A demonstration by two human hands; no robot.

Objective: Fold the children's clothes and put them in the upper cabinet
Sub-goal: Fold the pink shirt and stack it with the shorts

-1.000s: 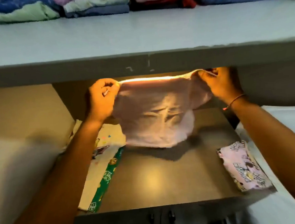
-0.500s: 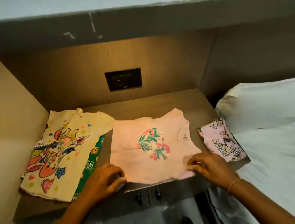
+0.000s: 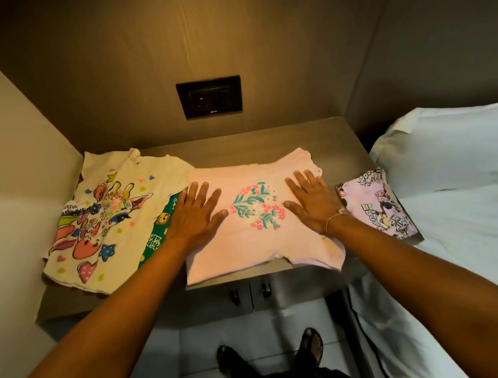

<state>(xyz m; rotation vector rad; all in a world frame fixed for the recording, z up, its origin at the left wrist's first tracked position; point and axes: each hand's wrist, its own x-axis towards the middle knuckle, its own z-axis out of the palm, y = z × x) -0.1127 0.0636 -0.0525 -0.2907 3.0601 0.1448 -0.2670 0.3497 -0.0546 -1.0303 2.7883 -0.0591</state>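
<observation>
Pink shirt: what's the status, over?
Left hand, right hand pressing flat on pink shirt. Shirt spread on desk, unfolded. Giraffe shirt left, lilac piece right, nothing blocking.

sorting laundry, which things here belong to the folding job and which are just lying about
Part of the job:
pink shirt, pressed flat by the left hand and right hand
giraffe shirt
green garment under it
lilac printed garment

Just lying about:
wall socket
pillow
bed sheet

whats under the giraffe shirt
Beneath the giraffe shirt, a green printed garment shows at its right edge. The shirt covers the rest, so its kind cannot be told.
</observation>
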